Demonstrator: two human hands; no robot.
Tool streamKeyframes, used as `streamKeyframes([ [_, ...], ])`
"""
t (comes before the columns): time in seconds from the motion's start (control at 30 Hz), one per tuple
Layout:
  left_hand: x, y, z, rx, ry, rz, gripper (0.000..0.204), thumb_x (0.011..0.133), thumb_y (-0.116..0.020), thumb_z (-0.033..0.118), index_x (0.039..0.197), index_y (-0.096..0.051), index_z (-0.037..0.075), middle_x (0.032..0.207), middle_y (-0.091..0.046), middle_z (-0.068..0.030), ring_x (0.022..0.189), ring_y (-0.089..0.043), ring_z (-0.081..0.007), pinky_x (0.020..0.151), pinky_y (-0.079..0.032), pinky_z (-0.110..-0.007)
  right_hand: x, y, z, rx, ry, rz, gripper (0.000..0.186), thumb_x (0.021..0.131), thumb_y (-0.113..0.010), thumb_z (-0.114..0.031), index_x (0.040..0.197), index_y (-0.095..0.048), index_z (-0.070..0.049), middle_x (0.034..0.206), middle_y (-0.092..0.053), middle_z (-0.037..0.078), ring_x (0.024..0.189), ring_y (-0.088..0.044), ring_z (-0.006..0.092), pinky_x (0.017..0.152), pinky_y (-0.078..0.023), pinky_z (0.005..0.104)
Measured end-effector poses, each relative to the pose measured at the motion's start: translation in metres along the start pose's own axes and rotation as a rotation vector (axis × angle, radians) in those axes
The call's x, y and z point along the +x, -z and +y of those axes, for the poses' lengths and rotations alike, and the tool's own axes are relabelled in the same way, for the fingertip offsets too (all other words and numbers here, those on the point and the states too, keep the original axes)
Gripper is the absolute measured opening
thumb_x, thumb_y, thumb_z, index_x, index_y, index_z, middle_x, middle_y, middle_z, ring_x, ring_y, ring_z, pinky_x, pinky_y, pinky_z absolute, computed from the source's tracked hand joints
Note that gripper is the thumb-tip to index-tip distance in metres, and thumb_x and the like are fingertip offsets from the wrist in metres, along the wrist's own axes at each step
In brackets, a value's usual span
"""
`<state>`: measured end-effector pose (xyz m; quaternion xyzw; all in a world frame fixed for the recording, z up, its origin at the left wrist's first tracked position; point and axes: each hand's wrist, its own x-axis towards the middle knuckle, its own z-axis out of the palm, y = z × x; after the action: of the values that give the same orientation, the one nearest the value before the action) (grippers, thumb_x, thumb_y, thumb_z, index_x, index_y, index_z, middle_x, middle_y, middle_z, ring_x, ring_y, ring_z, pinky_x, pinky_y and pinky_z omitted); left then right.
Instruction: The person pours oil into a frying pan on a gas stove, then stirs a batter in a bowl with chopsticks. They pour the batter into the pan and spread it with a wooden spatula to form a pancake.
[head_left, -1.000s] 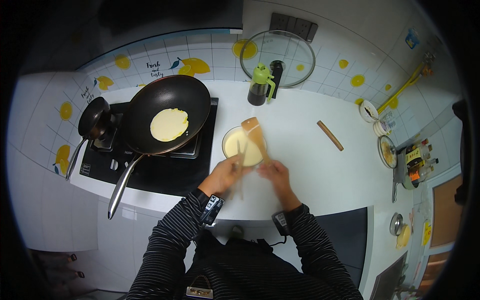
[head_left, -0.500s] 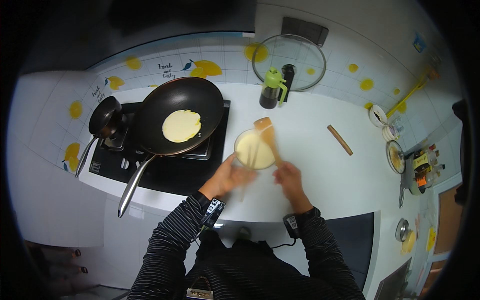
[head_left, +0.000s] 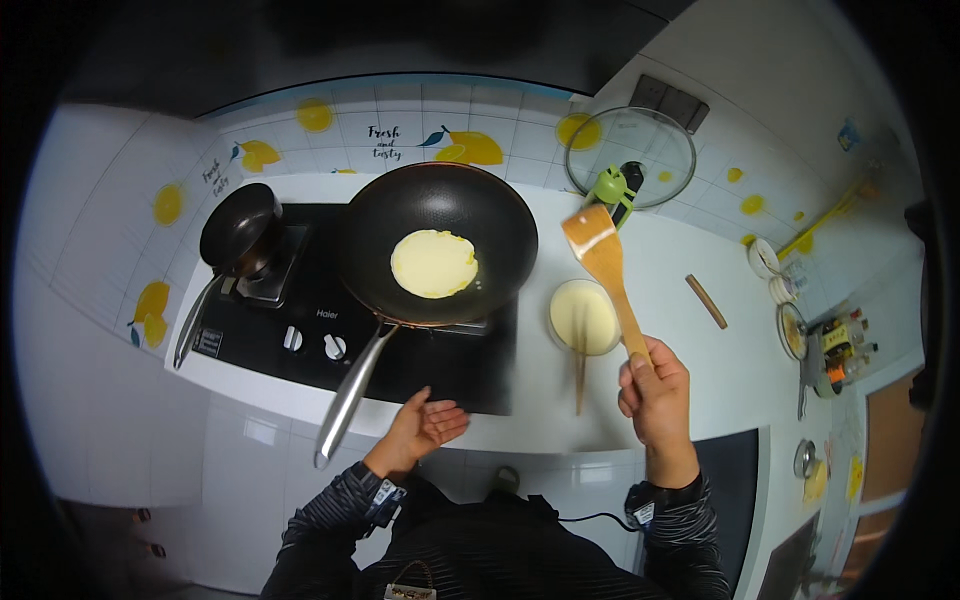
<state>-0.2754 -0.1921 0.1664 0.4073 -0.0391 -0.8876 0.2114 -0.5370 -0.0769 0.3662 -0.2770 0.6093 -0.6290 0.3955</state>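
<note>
My right hand (head_left: 660, 395) is wrapped round the handle of a wooden spatula (head_left: 602, 258), raised upright with its flat blade tilted over the counter. Below the blade stands a bowl (head_left: 562, 340) of pale yellow batter; wooden chopsticks (head_left: 580, 380) lean in it, their ends jutting over the rim. My left hand (head_left: 427, 425) is empty, fingers stretched out, by the hob's front edge and right of the wok's steel handle (head_left: 352, 400). On the hob, a dark wok (head_left: 420, 200) holds a round, pale yellow pancake (head_left: 435, 264).
A small black saucepan (head_left: 240, 228) sits on the left burner of the black hob (head_left: 440, 370). Behind the bowl are a green-topped bottle (head_left: 610, 185) and a glass lid (head_left: 655, 130) against the tiles. A wooden stick (head_left: 706, 301) lies on the white counter; bottles (head_left: 850, 345) stand far right.
My left hand has drawn away from the bowl toward the hob's front edge. My right hand has lifted the spatula up off the bowl. The whole view has swung left.
</note>
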Motion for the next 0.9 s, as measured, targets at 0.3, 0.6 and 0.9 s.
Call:
streamKeyframes([
  [0.3, -0.089, 0.013, 0.102, 0.163, 0.017, -0.492, 0.077, 0.088, -0.024, 0.062, 0.12, -0.043, -0.005, 0.103, -0.056, -0.0201, 0.099, -0.056, -0.0319, 0.089, -0.045, -0.045, 0.04, -0.161, 0.041, -1.157, 0.648, 0.223, 0.02, 0.084, -0.049, -0.003, 0.103, -0.053, 0.002, 0.079, -0.059, 0.024, 0.071, -0.058, 0.0389, 0.06, -0.047, 0.041],
  [0.6, -0.091, -0.01, 0.11, 0.15, 0.2, -0.632, 0.025, 0.086, -0.055, 0.014, 0.109, -0.051, 0.007, 0.067, -0.054, -0.0041, 0.053, -0.049, -0.0141, 0.049, -0.042, -0.03, 0.066, -0.178, -0.011, -0.348, 0.1, 0.256, 0.012, 0.087, -0.047, -0.005, 0.094, -0.049, 0.005, 0.064, -0.056, 0.011, 0.038, -0.048, 0.0133, 0.034, -0.044, 0.0267],
  [0.9, -0.11, -0.011, 0.13, 0.102, 0.247, -0.591, 0.02, 0.087, -0.053, 0.021, 0.102, -0.048, 0.008, 0.065, -0.049, -0.0027, 0.05, -0.043, -0.0121, 0.046, -0.038, -0.028, 0.075, -0.165, -0.029, -0.101, 0.091, 0.267, 0.016, 0.086, -0.05, -0.013, 0.091, -0.053, 0.003, 0.067, -0.058, 0.009, 0.042, -0.046, 0.0116, 0.041, -0.046, 0.0264],
])
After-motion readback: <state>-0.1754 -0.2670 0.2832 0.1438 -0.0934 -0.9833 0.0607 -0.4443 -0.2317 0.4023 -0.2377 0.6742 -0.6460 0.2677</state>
